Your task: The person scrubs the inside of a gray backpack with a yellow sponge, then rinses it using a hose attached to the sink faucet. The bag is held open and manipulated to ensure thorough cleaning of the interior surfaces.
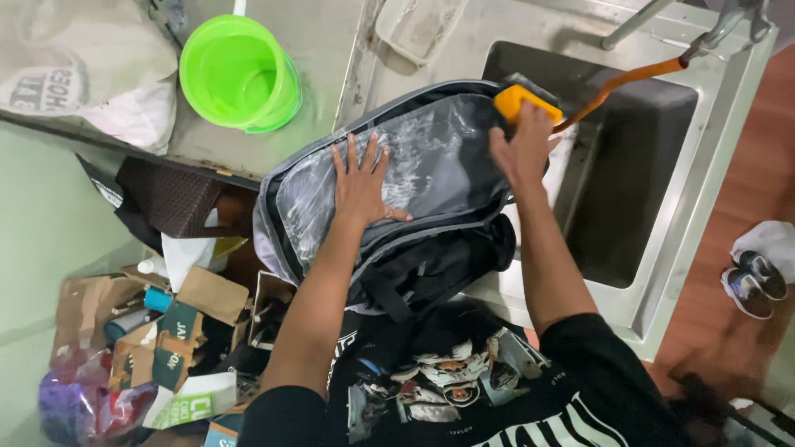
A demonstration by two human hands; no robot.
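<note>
Steel sink (662, 273) as landmark. Soapy grey-black backpack (414, 190) lying across sink's left rim, half over counter, foam streaks on panel. Left hand (362, 186) flat on backpack, fingers spread wide, gripping nothing. Right hand (520, 149) at backpack's top edge beside basin, fingers curled round yellow sponge (522, 101). Orange hose (621, 83) running from tap down into basin. Green bucket (240, 74) on stained counter left of sink. Cardboard clutter (166, 331) on floor below counter. Shoes (754, 281) on reddish floor right of sink.

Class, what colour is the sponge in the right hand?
Yellow-orange sponge, gripped by the right hand; head view.
</note>
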